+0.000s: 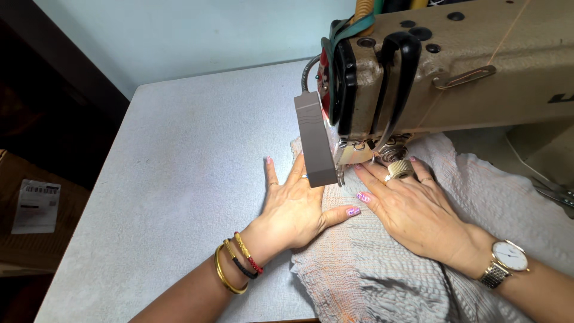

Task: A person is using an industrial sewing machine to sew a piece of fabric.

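A pale grey crinkled fabric [382, 275] with orange stitch lines lies on the table under the head of a beige sewing machine [454, 66]. My left hand [293, 203] presses flat on the fabric's left edge, fingers spread, just left of the needle area [350, 158]. My right hand [412, 209] lies flat on the fabric to the right of the needle, fingertips close to the presser foot. A grey lamp bar [315, 137] hides part of my left fingers. Bracelets circle my left wrist and a watch my right.
The grey speckled table [191, 161] spreads to the left and far side. A cardboard box [24, 215] with a white label sits on the floor at left. Scissors [556, 194] lie at the right edge beside the machine base.
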